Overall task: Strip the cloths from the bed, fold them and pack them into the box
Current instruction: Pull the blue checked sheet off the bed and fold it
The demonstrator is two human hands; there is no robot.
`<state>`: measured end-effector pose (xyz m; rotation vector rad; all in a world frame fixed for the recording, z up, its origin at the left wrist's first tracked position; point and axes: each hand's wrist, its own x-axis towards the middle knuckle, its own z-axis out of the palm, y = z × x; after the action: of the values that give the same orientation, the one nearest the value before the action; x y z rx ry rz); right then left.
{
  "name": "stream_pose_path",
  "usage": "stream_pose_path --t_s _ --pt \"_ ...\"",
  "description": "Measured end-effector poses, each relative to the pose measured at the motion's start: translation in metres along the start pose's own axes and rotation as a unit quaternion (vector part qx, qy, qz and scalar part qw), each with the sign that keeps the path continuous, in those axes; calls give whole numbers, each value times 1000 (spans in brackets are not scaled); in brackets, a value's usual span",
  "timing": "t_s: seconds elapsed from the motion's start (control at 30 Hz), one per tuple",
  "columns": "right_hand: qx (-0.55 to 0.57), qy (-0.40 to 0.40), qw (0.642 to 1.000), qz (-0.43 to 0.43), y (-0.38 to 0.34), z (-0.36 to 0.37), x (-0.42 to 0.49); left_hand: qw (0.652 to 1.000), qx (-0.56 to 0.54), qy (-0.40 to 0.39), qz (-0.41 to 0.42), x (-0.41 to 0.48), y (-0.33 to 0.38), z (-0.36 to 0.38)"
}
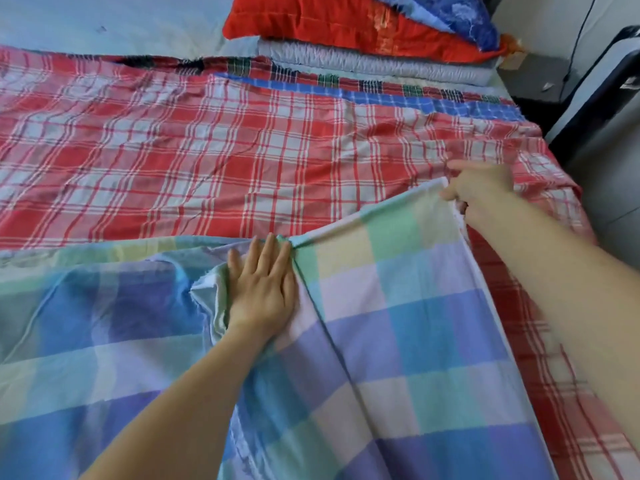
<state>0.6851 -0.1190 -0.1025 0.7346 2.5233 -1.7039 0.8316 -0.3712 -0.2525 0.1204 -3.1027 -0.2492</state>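
Nearest us, pastel checked cloth (398, 341) spread on the bed. Our left hand (263, 285) presses flat on its fold, fingers straight. Our right hand (481, 192) pinches its far corner. Beyond: red plaid sheet (173, 161), then red pillow (346, 26).

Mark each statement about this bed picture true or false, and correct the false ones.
1. The left hand lies flat on the pastel checked cloth. True.
2. The right hand rests idle on the bed. False: it pinches a corner of the pastel checked cloth.
3. The red plaid cloth lies under the pastel checked cloth. True.
4. The red pillow sits on the floor. False: it rests on a grey folded quilt on the bed.
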Motion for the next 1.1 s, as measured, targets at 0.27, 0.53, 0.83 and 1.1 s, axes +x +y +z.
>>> stream_pose_path --t_s 0.27,0.53,0.83,1.1 --pt "-110 -88 989 51 47 15 27 998 -1 69 -13 13 -4 20" --pt "-338 42 934 -108 82 21 49 995 6 100 -11 16 -6 26" --pt "-587 -79 804 -51 200 -124 -50 999 25 -38 -29 15 5 -5" --pt "-623 -149 768 7 212 -110 -16 971 31 -63 -229 -22 -58 -89"
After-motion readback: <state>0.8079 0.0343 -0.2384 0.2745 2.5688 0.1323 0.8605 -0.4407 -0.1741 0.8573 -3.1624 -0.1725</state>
